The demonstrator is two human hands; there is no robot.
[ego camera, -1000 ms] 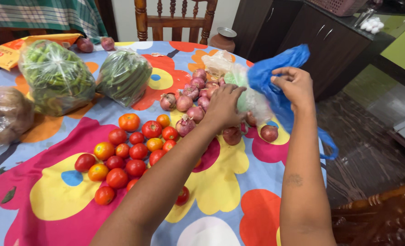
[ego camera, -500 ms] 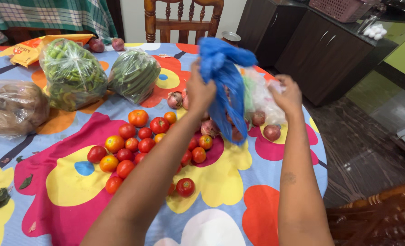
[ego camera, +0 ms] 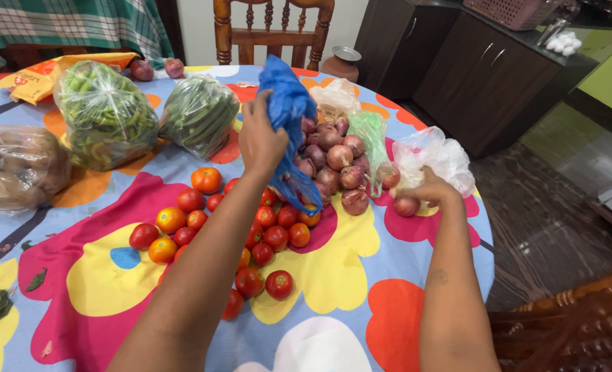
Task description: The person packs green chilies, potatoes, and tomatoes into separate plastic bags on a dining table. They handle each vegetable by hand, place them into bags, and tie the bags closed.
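- Our left hand [ego camera: 261, 141] is closed on the bunched top of a blue bag [ego camera: 286, 117], lifted above the table; the bag hangs limp from the fist, its tail trailing down to the right of the hand over the onions [ego camera: 333, 162].
- We judge the bag thin, light and soft plastic, likely slippery; a gathered neck, as held, looks the surest grip.
- Below and nearer us than that hand lie the tomatoes [ego camera: 251, 227], loose on the flowered cloth [ego camera: 333, 289].
- Our right hand [ego camera: 430, 193] is curled on a clear bag [ego camera: 435, 157], which puffs up just beyond it; a lone onion [ego camera: 406, 205] touches its left side.
- We take the onions for firm and apt to roll, the tomatoes for easily bruised.
- Far to the left of the left hand sit two bags of green beans [ego camera: 106, 117].
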